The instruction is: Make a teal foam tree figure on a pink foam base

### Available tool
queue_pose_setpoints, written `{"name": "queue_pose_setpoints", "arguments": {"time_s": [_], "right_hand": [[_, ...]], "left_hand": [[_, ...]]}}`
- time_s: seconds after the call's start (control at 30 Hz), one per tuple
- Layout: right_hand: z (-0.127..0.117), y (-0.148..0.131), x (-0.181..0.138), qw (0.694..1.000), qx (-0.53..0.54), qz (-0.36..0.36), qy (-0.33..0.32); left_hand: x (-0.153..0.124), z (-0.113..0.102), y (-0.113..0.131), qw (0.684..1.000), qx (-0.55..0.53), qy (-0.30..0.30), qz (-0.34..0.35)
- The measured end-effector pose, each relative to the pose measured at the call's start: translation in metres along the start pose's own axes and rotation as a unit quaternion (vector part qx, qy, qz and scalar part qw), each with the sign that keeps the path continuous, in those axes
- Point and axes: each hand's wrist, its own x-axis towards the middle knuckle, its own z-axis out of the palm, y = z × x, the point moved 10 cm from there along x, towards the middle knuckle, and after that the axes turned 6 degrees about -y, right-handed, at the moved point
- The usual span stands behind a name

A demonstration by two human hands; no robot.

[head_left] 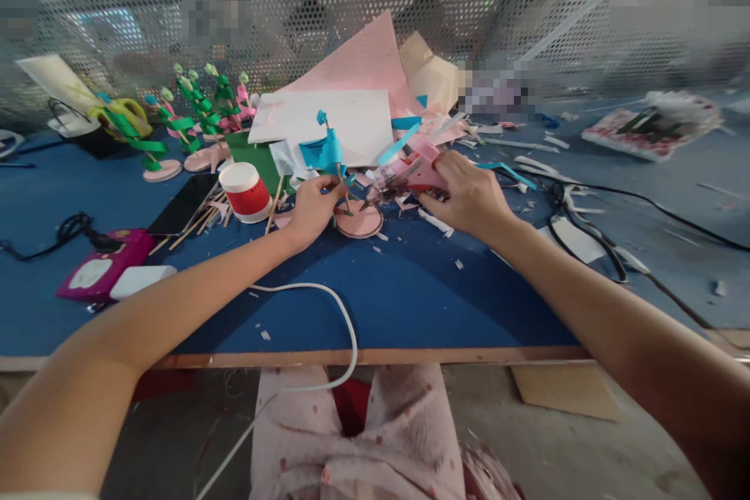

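Two hands, left hand (313,207) clamped on blue-leaved stick (333,164), right hand (469,195) on pink glue gun (410,172) (red-banded cup (246,191) nearby).

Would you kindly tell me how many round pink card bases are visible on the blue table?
3: one round pink card base below the left hand, and two at the left under green-leaved stick flowers. Others may be hidden behind them.

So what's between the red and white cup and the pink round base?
In the head view, the left hand lies between the red-and-white cup and the pink round base, with thin wooden sticks beside the cup.
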Motion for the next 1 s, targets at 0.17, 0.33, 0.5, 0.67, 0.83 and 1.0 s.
{"name": "queue_pose_setpoints", "arguments": {"time_s": [0.17,0.33,0.5,0.67,0.83,1.0], "right_hand": [[0.0023,-0.0030,0.0005,1.000,-0.015,-0.007,-0.013],[0.0037,-0.0044,0.0010,0.999,-0.024,-0.004,-0.023],[0.0056,-0.0041,0.0010,0.999,-0.023,0.001,-0.033],[0.0045,-0.0017,0.0009,1.000,-0.010,0.005,-0.029],[0.0014,-0.0010,0.0016,1.000,0.005,0.005,-0.027],[-0.0021,-0.0005,0.0016,1.000,0.007,0.010,-0.016]], "left_hand": [[-0.0015,-0.0035,0.0074,0.999,-0.001,0.015,0.030],[-0.0026,-0.0052,0.0089,0.999,0.001,0.022,0.032],[-0.0033,-0.0084,0.0100,0.999,0.019,0.035,0.026],[-0.0037,-0.0091,0.0100,0.999,0.014,0.036,0.022],[-0.0036,-0.0088,0.0085,0.999,0.017,0.036,0.017],[-0.0038,-0.0089,0.0081,0.999,0.023,0.038,0.015]]}}
